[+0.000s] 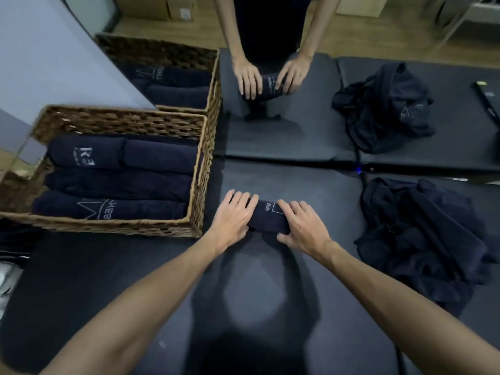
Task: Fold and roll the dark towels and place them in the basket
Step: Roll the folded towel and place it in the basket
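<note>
Both hands, left hand [233, 215] and right hand [303, 228], were curled round one soft, cylindrical rolled towel [269, 216]; a woven basket [119, 121] was left of them.

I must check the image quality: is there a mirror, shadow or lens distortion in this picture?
Head view: a mirror at the table's far edge doubles the basket, both hands and the rolled towel; a head-shaped shadow falls between the forearms; the wide angle bends the edges; dark cloth shows little detail.

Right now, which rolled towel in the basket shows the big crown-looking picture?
The rolled towel nearest the person, at the front of the basket. It shows a pale zigzag crown outline with letters beside it. The back-left roll has only small letters, and the middle one looks plain.
</note>
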